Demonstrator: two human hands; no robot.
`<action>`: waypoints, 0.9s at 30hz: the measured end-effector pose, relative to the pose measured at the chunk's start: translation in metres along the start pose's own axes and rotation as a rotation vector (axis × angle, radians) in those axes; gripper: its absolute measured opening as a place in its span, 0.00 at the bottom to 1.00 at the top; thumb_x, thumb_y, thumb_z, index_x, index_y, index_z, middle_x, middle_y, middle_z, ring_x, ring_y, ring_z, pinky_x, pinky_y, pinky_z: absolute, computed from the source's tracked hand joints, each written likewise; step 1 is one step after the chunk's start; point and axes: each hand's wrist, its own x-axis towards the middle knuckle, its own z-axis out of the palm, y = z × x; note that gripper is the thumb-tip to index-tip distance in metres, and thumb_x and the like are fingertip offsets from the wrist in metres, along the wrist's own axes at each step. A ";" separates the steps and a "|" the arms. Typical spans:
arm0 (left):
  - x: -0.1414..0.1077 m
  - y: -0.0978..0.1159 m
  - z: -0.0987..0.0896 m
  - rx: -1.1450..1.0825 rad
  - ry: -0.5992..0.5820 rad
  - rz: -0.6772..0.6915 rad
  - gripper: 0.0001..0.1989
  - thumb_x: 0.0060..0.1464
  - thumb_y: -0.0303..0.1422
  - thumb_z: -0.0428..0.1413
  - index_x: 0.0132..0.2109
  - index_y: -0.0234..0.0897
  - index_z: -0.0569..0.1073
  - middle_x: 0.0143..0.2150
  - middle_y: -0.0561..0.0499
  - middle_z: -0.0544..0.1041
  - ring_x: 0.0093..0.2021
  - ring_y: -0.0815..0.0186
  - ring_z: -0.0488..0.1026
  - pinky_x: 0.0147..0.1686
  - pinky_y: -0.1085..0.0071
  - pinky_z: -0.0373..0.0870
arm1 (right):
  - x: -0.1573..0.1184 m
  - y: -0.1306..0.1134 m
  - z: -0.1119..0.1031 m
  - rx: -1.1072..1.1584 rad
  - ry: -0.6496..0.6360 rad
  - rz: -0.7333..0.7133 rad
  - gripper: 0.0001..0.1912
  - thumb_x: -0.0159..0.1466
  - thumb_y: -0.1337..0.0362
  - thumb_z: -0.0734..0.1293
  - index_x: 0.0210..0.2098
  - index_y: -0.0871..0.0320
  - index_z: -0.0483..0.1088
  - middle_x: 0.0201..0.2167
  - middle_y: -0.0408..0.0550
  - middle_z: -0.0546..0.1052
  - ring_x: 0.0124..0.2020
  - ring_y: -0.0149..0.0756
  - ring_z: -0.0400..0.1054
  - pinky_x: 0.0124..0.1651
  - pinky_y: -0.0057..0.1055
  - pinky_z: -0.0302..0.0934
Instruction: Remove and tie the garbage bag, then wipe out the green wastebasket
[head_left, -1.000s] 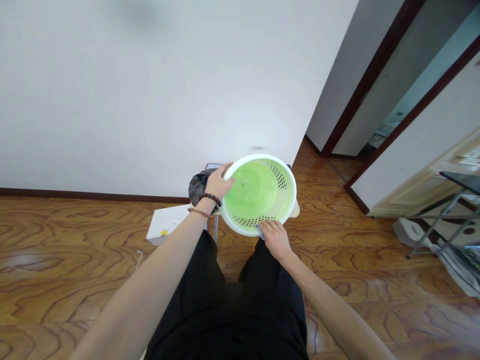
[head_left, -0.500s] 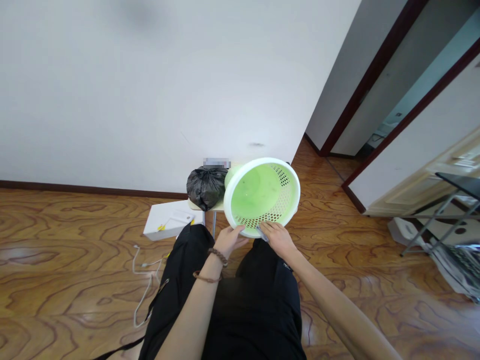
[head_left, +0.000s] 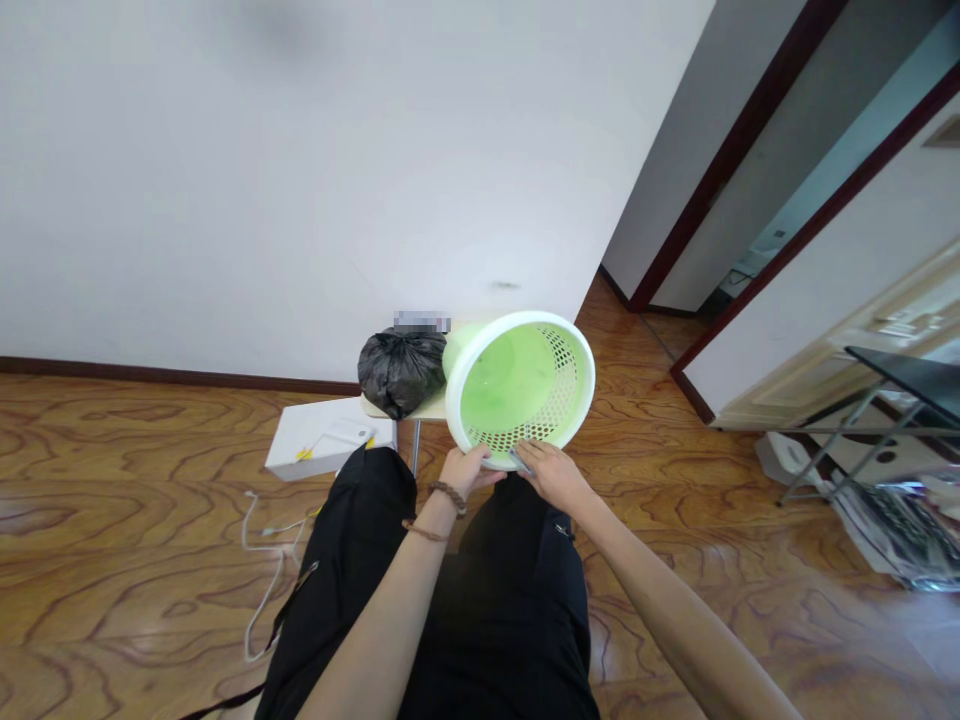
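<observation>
A pale green plastic basket (head_left: 510, 375) with a white rim and a perforated side lies tilted, its mouth facing me. With the thumb on top and the fingers beneath, my left hand (head_left: 469, 472) grips the near rim. Just to its right, my right hand (head_left: 550, 472) presses a small greyish cloth or wipe (head_left: 519, 461) against the same rim; most of that piece is hidden under the fingers. A knotted black plastic bag (head_left: 403, 370) sits left of the basket on a small pale stool or table (head_left: 431, 408).
A white box (head_left: 315, 440) with a white and yellow item on top lies on the wooden floor at left, near a white cable (head_left: 247, 590). The wall (head_left: 337, 180) rises behind. A dark folding table (head_left: 907, 385) stands at right.
My view has shifted slightly, so the surroundings sit a little further left. My left hand stays on the basket rim, and the right hand with the cloth has barely moved along it.
</observation>
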 end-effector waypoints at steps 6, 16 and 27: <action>0.013 0.011 0.007 -0.086 -0.038 -0.126 0.20 0.41 0.17 0.52 0.45 0.28 0.66 0.39 0.35 0.77 0.35 0.52 0.78 0.30 0.60 0.78 | 0.016 0.001 -0.014 0.178 -0.084 0.054 0.18 0.65 0.66 0.57 0.53 0.64 0.65 0.52 0.58 0.70 0.54 0.40 0.62 0.56 0.35 0.55; 0.001 -0.024 0.014 -0.421 -0.109 -0.162 0.18 0.48 0.20 0.52 0.49 0.23 0.66 0.44 0.32 0.75 0.44 0.48 0.76 0.37 0.61 0.78 | 0.015 -0.011 -0.020 0.027 0.035 0.198 0.11 0.63 0.71 0.58 0.44 0.61 0.67 0.44 0.55 0.70 0.49 0.41 0.62 0.54 0.36 0.54; -0.008 -0.018 0.005 -0.337 -0.133 -0.127 0.23 0.49 0.23 0.56 0.53 0.26 0.63 0.46 0.32 0.75 0.42 0.49 0.76 0.34 0.61 0.78 | 0.021 -0.007 -0.029 0.112 -0.037 0.254 0.12 0.68 0.67 0.54 0.42 0.60 0.68 0.38 0.51 0.75 0.40 0.37 0.67 0.42 0.29 0.56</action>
